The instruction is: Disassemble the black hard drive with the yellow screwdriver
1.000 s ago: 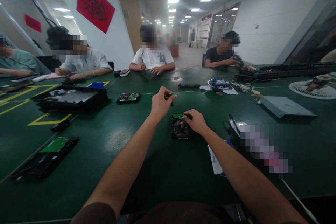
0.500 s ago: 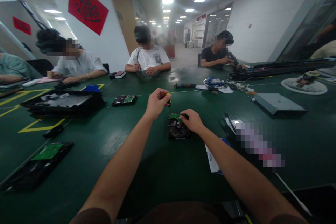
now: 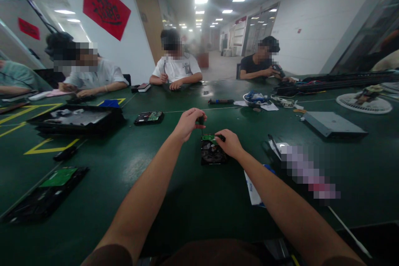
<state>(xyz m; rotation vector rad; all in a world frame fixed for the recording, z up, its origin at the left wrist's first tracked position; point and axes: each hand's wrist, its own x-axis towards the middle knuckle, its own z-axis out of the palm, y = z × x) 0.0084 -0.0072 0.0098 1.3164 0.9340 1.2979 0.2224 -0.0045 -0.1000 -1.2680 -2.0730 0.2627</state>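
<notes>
A black hard drive [image 3: 213, 156] with a green circuit board [image 3: 208, 137] at its far end lies on the dark green table in front of me. My left hand [image 3: 188, 124] is closed around the upright handle of a screwdriver [image 3: 201, 121], whose thin shaft points down to the board's far left corner. Whether the tip sits in a screw is too small to tell. Gripping the drive's right side, my right hand [image 3: 230, 143] has its fingers over the board's edge. A small dark piece [image 3: 220, 137] shows at those fingertips; its kind is unclear.
Another hard drive [image 3: 149, 117] lies farther left, beyond a larger black device with a green board [image 3: 46, 195]. A black tray [image 3: 77, 122] stands at left. To the right are a grey metal box [image 3: 335, 124] and a white-and-blue packet [image 3: 254, 187]. Several people sit across the table.
My left fingers have shifted around the screwdriver handle, covering its yellow part. My right hand and the hard drive hold their place; the whole view has shifted slightly.
</notes>
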